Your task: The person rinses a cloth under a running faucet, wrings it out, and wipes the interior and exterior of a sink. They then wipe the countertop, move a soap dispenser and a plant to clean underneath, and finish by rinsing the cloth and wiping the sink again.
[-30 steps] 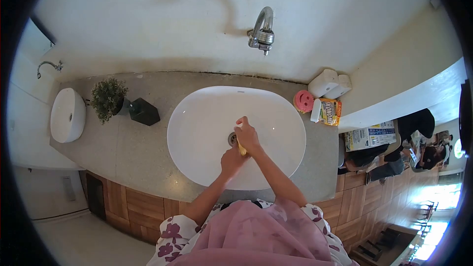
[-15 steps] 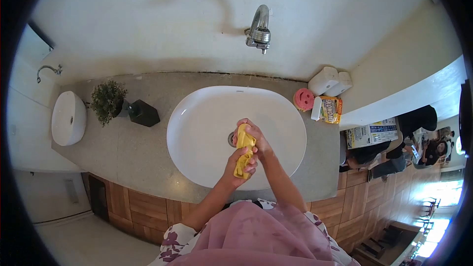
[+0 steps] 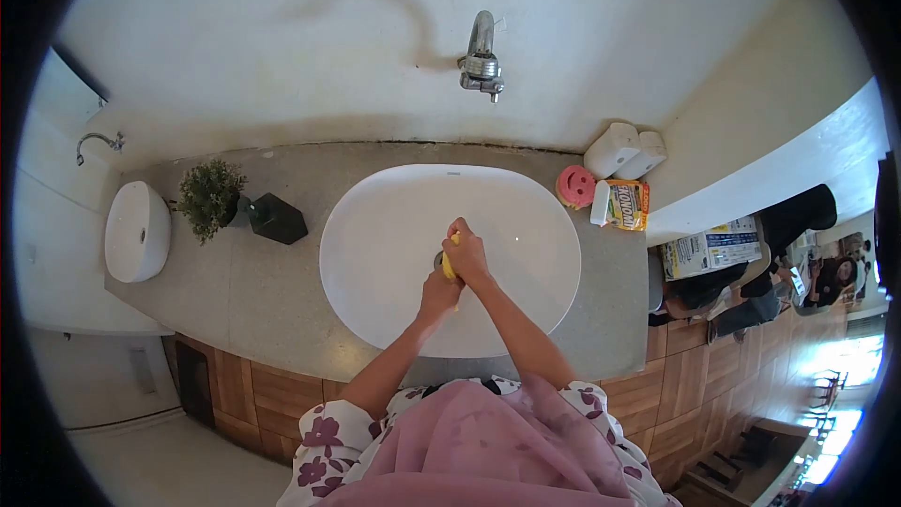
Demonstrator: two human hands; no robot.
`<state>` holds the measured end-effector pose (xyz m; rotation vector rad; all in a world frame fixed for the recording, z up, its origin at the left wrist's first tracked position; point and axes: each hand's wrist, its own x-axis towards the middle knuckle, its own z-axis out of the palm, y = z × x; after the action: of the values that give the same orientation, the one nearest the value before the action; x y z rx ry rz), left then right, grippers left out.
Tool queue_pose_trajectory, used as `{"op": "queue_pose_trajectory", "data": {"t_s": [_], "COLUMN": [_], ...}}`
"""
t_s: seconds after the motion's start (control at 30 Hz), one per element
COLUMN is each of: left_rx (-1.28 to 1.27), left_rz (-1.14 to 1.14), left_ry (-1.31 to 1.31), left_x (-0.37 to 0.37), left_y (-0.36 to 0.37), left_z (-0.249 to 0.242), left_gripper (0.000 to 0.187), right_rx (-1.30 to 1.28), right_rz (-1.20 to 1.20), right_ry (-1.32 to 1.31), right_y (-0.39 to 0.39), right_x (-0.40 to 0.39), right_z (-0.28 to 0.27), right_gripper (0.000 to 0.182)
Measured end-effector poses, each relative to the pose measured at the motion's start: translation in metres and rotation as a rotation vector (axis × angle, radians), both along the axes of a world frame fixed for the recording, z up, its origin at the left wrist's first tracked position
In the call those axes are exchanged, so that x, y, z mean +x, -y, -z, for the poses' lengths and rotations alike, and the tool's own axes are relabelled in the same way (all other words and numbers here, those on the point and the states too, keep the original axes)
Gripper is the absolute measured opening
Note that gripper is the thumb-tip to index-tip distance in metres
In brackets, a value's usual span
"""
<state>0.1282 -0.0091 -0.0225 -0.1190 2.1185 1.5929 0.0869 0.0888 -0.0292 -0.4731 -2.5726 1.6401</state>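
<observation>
Both of my hands are over the white oval basin (image 3: 375, 253), close to its drain. My right hand (image 3: 467, 256) is closed around a yellow cloth (image 3: 449, 268), of which small parts show between the hands. Lower and to its left, my left hand (image 3: 439, 294) grips the same cloth. Most of the cloth is hidden by my fingers, bunched and twisted. On the wall above the basin is a chrome faucet (image 3: 481, 66).
Right of the basin, a pink smiley sponge (image 3: 575, 187), a yellow-orange packet (image 3: 625, 205) and white rolls (image 3: 613, 150) stand on the grey counter (image 3: 272, 310). Leftward are a dark green bottle (image 3: 276, 219), a potted plant (image 3: 208, 197) and a second basin (image 3: 137, 233). People sit far right.
My hands have closed further round the cloth and turned, so much less yellow shows. Both have moved slightly up and left, toward the drain.
</observation>
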Motion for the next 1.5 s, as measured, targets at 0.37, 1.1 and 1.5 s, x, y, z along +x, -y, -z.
{"op": "queue_pose_trajectory", "data": {"t_s": [0.37,1.1,1.5], "left_rx": [-0.644,-0.109,-0.524], "left_rz": [0.368,0.526,0.136], "left_ry": [-0.308,-0.5,-0.672], "left_x": [0.005,-0.039,-0.08], "left_y": [0.011,0.034,0.124], "left_z": [0.0,-0.039,-0.021], "left_gripper": [0.06,0.071,0.032], "right_rx": [0.138,-0.282,0.452], "right_rz": [0.069,0.001,-0.287], "right_ry": [0.035,-0.059,-0.019], "right_y": [0.006,-0.05,-0.003], "right_x": [0.012,0.026,-0.032], "right_z": [0.021,-0.045,-0.008], "right_gripper": [0.02,0.073,0.065]}}
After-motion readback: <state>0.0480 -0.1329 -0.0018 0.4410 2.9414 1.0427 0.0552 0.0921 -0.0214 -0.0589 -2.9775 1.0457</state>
